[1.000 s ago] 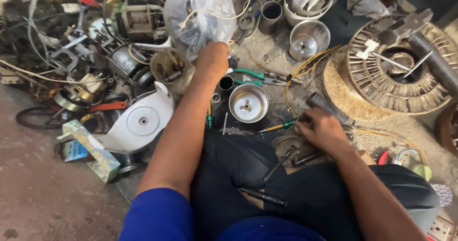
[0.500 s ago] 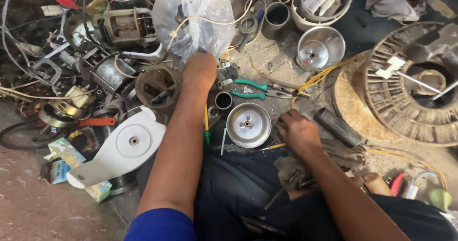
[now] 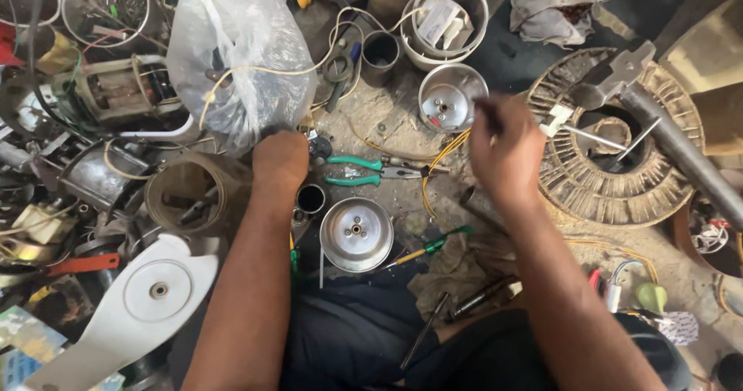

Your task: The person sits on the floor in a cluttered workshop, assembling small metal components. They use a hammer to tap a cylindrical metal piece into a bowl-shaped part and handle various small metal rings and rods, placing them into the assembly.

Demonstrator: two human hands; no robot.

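Head view, looking straight down onto a cluttered workshop floor: the right hand (image 3: 505, 145) is raised in the upper middle of the frame, its fingers pinched shut around a thin dark tool (image 3: 486, 111) whose tip sticks out toward the upper left; the motion blur hides what kind of tool it is. Its long axis runs on a slant from the fist up toward a shiny steel bowl (image 3: 451, 97) that sits just above and left of the hand, open side up, with a small hub and holes in its base. The left hand (image 3: 280, 161) lies in the centre left, curled into a loose fist and pressed against the bottom of a clear plastic bag (image 3: 236, 54); whether it grips anything cannot be told, since the fingers are tucked under. Between the two hands lie green-handled pliers (image 3: 364, 170), their long axis nearly level, jaws pointing right. Below them stands a second round steel dish (image 3: 356, 233), polished, with a centre bolt, and just right of it a green and yellow screwdriver (image 3: 429, 246) pointing down-left. A white plastic cover (image 3: 147, 298) lies at the lower left, a motor (image 3: 124, 89) at the upper left, and a large round finned metal disc (image 3: 611, 167) at the right.
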